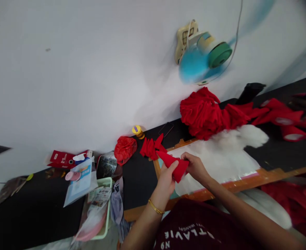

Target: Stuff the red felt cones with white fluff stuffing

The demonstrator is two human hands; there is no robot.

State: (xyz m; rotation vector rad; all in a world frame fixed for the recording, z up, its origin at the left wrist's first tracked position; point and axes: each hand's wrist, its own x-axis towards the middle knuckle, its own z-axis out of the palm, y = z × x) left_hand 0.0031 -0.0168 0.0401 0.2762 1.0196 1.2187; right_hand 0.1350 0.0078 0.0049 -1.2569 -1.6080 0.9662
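Fingers (172,168) of our left hand (166,177) are pinching a red cloth cone (180,170), thumb on top, the rest wrapped underneath. Our right hand (196,167) has its fingers curled in at the cone's wide end; tips partly hidden, so can't tell if they pinch the edge or only touch it. Cone's held up over the left end of the white stuffing (228,142), narrow tip pointing away from it.

Handling (our guess): v. light, soft, a bit floppy, tho' it keeps its shape. Prob. not slippery or fragile; wide end could crumple if squeezed hard. Best hold: round the body nr. the wide end, w/ other fingers on the rim, b/c the thin tip gives little to grip.

Rel. to the stuffing: small row of red cones (150,148) off its left end, big red cloth pile (201,111) behind it, both on the black surface (138,180). Yellow-lidded jar (138,132) & red plastic bag (125,150) further left of it.

Writing: our maroon shirt (192,213) has white letters, approx. "TLAVIE" & "N9", skewed by folds; smaller line unclear. Red box (61,159), well left of the stuffing, has white print, too small to read; ditto the blue-and-white packet (80,181) beside it.
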